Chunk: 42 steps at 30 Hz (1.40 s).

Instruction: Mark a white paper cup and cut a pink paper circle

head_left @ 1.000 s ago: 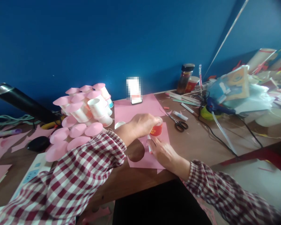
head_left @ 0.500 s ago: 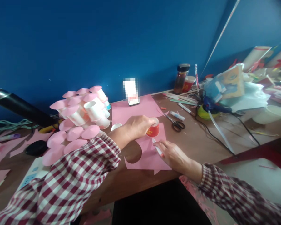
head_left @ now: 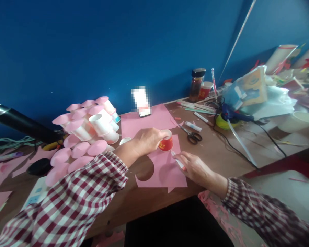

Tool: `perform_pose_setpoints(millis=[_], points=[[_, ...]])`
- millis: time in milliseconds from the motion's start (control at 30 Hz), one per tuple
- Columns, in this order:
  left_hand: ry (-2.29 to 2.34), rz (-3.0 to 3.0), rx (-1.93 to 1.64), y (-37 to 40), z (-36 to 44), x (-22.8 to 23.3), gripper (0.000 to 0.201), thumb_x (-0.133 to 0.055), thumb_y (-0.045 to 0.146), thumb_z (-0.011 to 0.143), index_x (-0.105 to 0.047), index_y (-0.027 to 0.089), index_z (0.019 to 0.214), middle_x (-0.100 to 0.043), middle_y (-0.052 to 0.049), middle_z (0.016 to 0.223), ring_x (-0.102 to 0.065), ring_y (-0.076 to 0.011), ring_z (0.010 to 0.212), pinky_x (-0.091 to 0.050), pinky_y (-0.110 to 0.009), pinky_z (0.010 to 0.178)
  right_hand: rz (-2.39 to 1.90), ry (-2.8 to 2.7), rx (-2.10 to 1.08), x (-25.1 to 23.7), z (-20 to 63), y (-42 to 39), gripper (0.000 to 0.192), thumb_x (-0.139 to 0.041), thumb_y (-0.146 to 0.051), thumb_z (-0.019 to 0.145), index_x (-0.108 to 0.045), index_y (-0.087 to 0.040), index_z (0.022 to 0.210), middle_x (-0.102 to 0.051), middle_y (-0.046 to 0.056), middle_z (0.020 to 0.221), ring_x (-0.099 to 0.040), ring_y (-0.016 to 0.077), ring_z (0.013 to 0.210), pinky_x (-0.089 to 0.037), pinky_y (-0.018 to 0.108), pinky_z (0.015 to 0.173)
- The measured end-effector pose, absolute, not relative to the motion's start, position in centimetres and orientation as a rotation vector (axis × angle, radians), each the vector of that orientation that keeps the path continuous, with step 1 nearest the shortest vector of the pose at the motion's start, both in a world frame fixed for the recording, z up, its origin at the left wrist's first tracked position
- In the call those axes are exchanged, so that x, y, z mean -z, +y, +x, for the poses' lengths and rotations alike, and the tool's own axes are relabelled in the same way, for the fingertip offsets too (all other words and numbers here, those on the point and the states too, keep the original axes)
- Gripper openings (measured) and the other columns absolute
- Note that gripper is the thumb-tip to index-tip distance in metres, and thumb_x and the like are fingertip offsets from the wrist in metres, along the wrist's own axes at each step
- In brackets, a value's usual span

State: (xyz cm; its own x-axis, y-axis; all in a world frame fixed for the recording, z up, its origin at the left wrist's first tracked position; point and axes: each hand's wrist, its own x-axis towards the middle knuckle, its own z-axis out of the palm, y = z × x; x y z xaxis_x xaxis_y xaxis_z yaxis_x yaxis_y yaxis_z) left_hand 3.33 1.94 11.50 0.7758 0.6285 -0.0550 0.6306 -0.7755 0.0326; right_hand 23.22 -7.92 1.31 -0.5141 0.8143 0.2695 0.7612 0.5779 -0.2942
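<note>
"Cup: where is it?"

"On the pink paper, the left hand stretched in from the left and closed on its top."

"And the right hand?"

"Slants in from the lower right, knuckles up, pinching a pen, tip near the cup's lower edge."

Right of the right grip, bare worktop opens a passage as far as the black cable; scissors lie flat just beyond that grip; past the left grip, a level pink sheet leaves room up to the phone; leftward, a white paper cup, then pink cones, block the way; the inverted red paper cup and white pen crowd the gap between both grips.
</note>
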Motion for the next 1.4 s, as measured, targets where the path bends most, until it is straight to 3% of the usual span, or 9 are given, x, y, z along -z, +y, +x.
perform_pose_setpoints(millis=[167,333,500,733,900,1400], points=[[1.045,2.898,0.010,2.2,3.2,-11.1,0.027,-0.039,0.016,0.086,-0.058,0.029,0.099,-0.063,0.002,0.071,-0.055,-0.0135,0.057,-0.033,-0.024,0.053,-1.235,-2.259,-0.148,-0.8,24.9,-8.1,0.026,-0.046,-0.014,0.087,-0.053,-0.017,0.112,-0.060,0.008,0.093,-0.058,0.0190,0.079,-0.051,0.031,0.070],[1.136,2.939,-0.174,1.5,3.7,-9.7,0.020,-0.054,0.029,0.083,-0.059,0.030,0.102,-0.068,0.003,0.081,-0.060,-0.0149,0.064,-0.033,-0.023,0.049,-1.264,-2.116,-0.120,0.2,25.8,-8.2,0.034,-0.046,-0.012,0.088,-0.050,-0.021,0.120,-0.062,0.007,0.097,-0.061,0.0196,0.081,-0.051,0.031,0.072],[1.243,2.977,-0.313,0.5,4.2,-8.1,0.018,-0.048,0.025,0.088,-0.060,0.026,0.102,-0.070,0.002,0.086,-0.061,-0.0136,0.061,-0.032,-0.023,0.046,-1.316,-2.084,-0.138,0.6,25.6,-8.0,0.035,-0.045,-0.010,0.086,-0.051,-0.021,0.119,-0.064,0.007,0.097,-0.062,0.0204,0.084,-0.051,0.031,0.074],[1.252,2.628,-0.753,1.8,3.2,-8.7,0.019,-0.059,0.024,0.082,-0.063,0.027,0.100,-0.072,0.003,0.096,-0.065,-0.0116,0.069,-0.047,-0.022,0.061,-1.287,-1.941,-0.144,0.5,25.5,-7.9,0.029,-0.046,-0.015,0.089,-0.051,-0.022,0.117,-0.065,0.008,0.100,-0.063,0.0205,0.086,-0.052,0.031,0.075],[1.281,2.511,-1.009,4.3,3.5,-10.8,0.018,-0.058,0.023,0.083,-0.064,0.024,0.101,-0.071,0.000,0.100,-0.066,-0.0140,0.084,-0.050,-0.024,0.069,-1.295,-1.873,-0.146,0.5,25.4,-7.9,0.026,-0.046,-0.017,0.090,-0.052,-0.022,0.115,-0.065,0.008,0.099,-0.064,0.0198,0.084,-0.053,0.029,0.070],[1.470,2.712,-0.626,11.4,11.0,-9.0,0.021,-0.049,0.026,0.089,-0.065,0.028,0.102,-0.070,-0.002,0.099,-0.064,-0.0185,0.089,-0.045,-0.027,0.070,-1.267,-1.900,-0.109,0.7,25.7,-7.6,0.028,-0.045,-0.015,0.089,-0.051,-0.020,0.116,-0.065,0.008,0.093,-0.064,0.0201,0.083,-0.052,0.032,0.074]])
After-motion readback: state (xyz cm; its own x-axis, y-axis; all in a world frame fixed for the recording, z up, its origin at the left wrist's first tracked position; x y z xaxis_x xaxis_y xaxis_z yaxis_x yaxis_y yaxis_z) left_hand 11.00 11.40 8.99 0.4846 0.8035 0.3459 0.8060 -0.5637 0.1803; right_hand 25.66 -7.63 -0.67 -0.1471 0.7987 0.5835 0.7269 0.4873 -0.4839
